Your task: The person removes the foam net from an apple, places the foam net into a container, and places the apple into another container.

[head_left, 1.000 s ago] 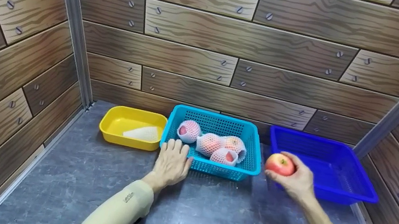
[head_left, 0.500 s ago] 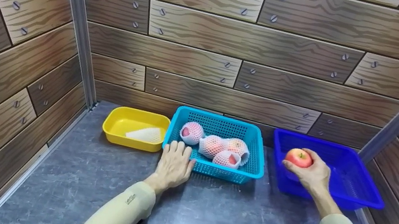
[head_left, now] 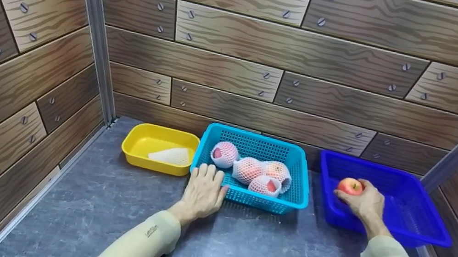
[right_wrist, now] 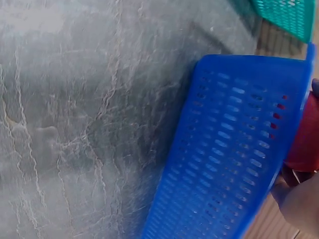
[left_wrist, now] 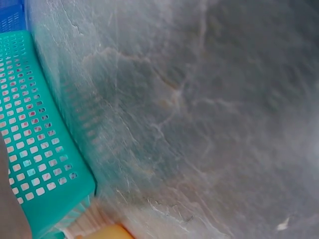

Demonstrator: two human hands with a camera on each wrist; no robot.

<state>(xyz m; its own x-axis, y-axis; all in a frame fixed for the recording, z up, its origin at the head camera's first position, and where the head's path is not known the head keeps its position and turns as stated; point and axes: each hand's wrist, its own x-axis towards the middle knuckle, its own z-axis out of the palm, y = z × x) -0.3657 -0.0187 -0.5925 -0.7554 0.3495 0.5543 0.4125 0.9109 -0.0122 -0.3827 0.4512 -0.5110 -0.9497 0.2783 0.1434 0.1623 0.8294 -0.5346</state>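
Note:
A bare red-and-yellow apple is gripped in my right hand, low inside the left part of the dark blue basket. The right wrist view shows that apple behind the basket's perforated wall. My left hand rests with straight fingers on the front left rim of the teal basket. Inside the teal basket lie several apples in white foam nets, among them one apple at the back left and another near the front.
Left of the teal basket stands a yellow tray with a white foam net lying flat in it. Wood-patterned walls enclose the grey marbled tabletop at the back and sides.
My right hand has carried the apple rightward from the gap beside the blue basket, then down into it. My left hand stays on the teal rim. The view has shifted slightly.

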